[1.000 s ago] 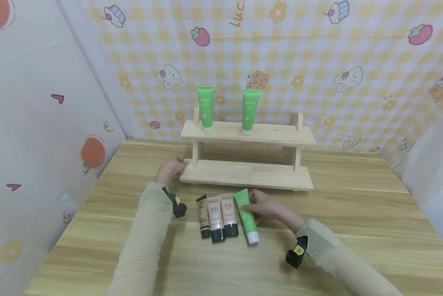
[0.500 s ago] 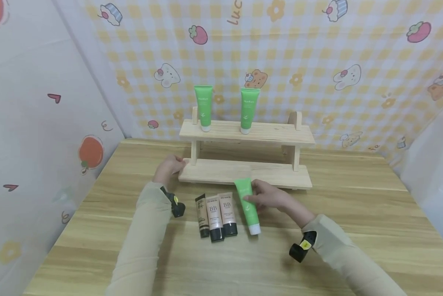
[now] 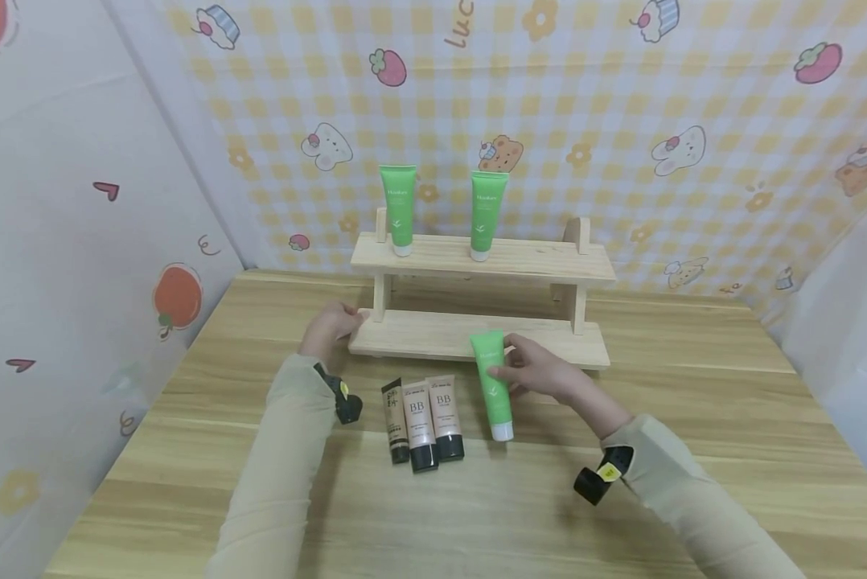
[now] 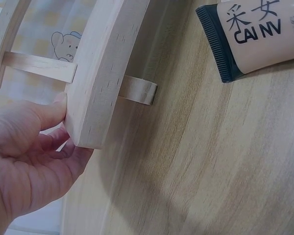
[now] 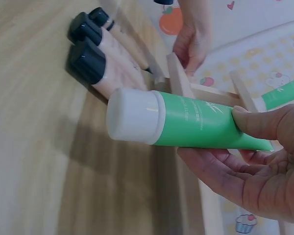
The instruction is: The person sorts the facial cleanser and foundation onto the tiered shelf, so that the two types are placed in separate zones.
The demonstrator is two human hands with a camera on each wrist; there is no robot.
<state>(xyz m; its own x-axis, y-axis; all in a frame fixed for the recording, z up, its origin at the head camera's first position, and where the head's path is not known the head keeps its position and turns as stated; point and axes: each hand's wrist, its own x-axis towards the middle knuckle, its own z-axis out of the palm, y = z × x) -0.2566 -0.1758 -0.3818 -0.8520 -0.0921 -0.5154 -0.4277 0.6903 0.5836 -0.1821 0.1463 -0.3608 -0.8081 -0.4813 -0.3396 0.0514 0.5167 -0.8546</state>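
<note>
My right hand (image 3: 538, 368) pinches a green squeeze tube (image 3: 493, 386) with a white cap, thumb on one side and fingers on the other. In the head view the tube overlaps the front edge of the lower shelf, cap end toward me. The right wrist view shows the white cap (image 5: 134, 116) pointing away from the palm. At the left end of the two-tier wooden rack (image 3: 419, 334), my left hand (image 3: 332, 326) grips the lower board, thumb on top and fingers underneath. Two more green tubes (image 3: 400, 211) stand caps down on the upper shelf (image 3: 528, 256).
Side by side on the wooden table (image 3: 433, 531), in front of the rack, lie two pinkish BB cream tubes (image 3: 420, 422) and a slimmer brown tube (image 3: 396, 418), all with black caps. A patterned cloth backdrop (image 3: 622, 104) hangs behind, with white cloth (image 3: 79, 241) at the left.
My right hand has lifted the green tube away from the row of tubes and moved it toward the rack, slightly right. My left hand keeps its grip on the lower board.
</note>
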